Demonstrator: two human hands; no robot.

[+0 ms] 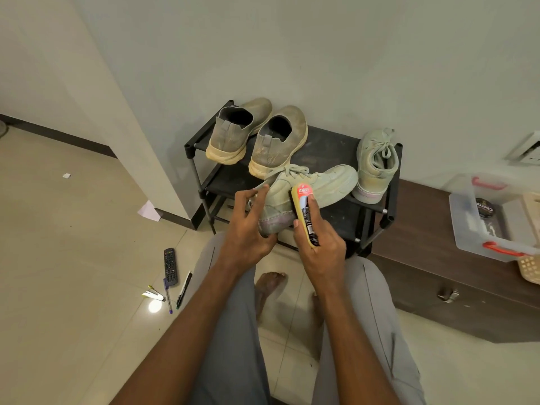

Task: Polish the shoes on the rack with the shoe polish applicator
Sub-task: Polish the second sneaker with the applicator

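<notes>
Pale-green sneaker (304, 188) was gripped at its heel by the left hand (248, 229), apparently steadied beside the right hand (317, 247), by which the applicator (305, 213) was clasped against its side.

Your sneaker (321, 182): pale green, laced, on its side, held off rack (336, 147). Applicator (305, 217): yellow, red label, against it. Mate (377, 168) and grey pair (257, 135): on top shelf.

White lettering on the round black tin (484, 208) and the shoe polish applicator (306, 215) label is too blurred to read
</notes>
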